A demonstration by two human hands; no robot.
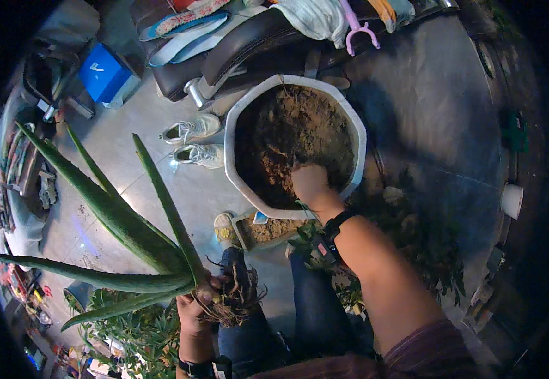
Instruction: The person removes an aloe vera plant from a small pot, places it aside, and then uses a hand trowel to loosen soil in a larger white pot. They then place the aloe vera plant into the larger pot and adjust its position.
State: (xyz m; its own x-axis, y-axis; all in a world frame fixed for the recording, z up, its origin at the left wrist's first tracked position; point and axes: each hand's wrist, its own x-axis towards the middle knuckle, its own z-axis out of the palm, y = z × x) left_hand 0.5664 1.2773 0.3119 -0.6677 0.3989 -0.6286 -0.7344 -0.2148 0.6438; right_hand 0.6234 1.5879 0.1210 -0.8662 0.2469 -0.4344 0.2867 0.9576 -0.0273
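My left hand grips the base of an uprooted aloe plant, whose long green leaves fan out to the upper left. Its tangled brown roots hang beside my fingers, above my knee. My right hand reaches into a large white octagonal pot and presses down into the brown soil near the pot's front rim. A dark watch band circles my right wrist, and another sits on my left wrist.
A pair of white sneakers lies left of the pot. A small tray of soil sits at the pot's front. A blue box and a dark bench with cloths stand behind. Leafy plants crowd the lower left.
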